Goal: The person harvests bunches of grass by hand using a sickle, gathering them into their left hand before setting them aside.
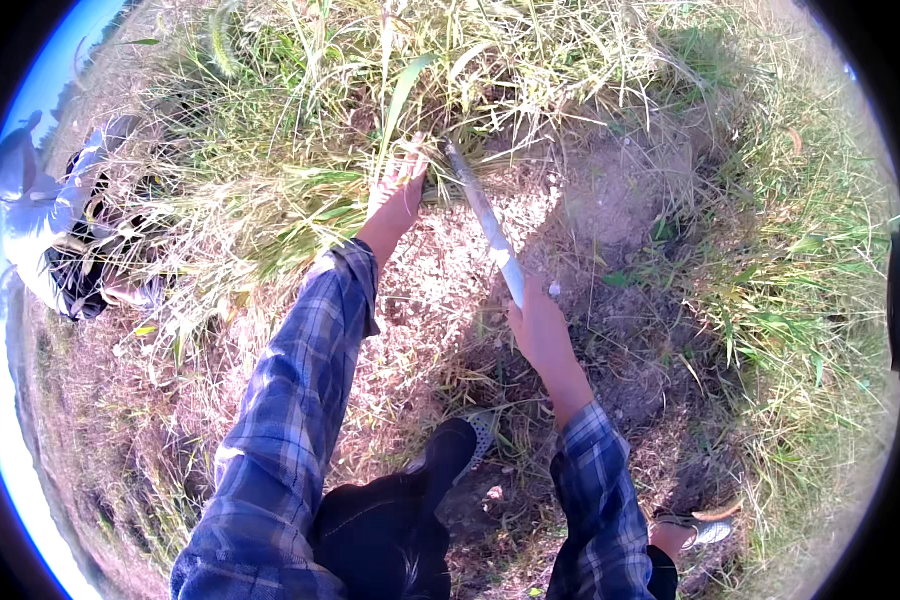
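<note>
My right hand (544,326) is closed around the lower end of a pale, straight handle (487,217), which slants up and left over bare soil. The far end of the handle reaches into the grass, and whatever it bears there is hidden. To the left of that end, my left hand (401,184) is at the base of the tall grass (401,97), fingers partly bent among the stems. Whether it grips any stems is not plain. Cut-looking or flattened grass (292,217) lies to the left of my left wrist.
Another person (52,217) in light clothing and a hat bends low at the far left. Grass and weeds (780,300) stand on the right. Dry soil (442,277) lies between my arms. My shoes (480,442) are on the ground below.
</note>
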`<action>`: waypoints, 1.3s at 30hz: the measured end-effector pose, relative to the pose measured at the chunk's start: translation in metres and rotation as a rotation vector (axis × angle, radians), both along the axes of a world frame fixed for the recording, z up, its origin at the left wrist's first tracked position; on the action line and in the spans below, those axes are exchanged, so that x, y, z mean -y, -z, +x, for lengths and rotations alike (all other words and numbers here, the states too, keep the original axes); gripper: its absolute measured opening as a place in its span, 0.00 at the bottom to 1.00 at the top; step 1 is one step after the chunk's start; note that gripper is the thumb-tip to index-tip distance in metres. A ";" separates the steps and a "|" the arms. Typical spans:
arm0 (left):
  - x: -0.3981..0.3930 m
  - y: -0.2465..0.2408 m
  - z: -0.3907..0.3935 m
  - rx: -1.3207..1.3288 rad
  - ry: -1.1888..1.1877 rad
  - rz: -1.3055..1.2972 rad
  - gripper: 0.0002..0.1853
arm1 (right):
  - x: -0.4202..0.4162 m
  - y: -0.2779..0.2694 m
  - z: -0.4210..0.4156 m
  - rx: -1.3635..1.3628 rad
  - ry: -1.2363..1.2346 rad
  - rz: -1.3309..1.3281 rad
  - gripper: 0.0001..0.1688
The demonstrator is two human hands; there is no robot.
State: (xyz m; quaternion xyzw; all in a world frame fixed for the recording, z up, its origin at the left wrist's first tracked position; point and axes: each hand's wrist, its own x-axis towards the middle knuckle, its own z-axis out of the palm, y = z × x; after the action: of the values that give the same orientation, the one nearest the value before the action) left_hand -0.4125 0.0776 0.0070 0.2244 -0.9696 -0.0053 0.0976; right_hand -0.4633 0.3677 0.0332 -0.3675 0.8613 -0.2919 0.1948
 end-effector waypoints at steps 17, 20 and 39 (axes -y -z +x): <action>0.039 0.051 0.019 0.259 -0.023 0.101 0.14 | -0.113 -0.030 0.110 0.189 0.304 0.373 0.19; 0.041 0.074 0.038 0.263 -0.074 0.161 0.13 | -0.141 -0.066 0.114 0.299 0.287 0.335 0.18; -0.022 0.043 0.158 0.269 0.055 0.283 0.11 | -0.145 -0.006 0.127 0.279 0.244 0.321 0.17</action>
State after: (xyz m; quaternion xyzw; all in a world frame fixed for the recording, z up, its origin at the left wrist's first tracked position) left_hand -0.2548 0.0994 -0.0357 0.2078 -0.9693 -0.1140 -0.0657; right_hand -0.3367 0.5131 0.0395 -0.1812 0.8994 -0.2207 0.3310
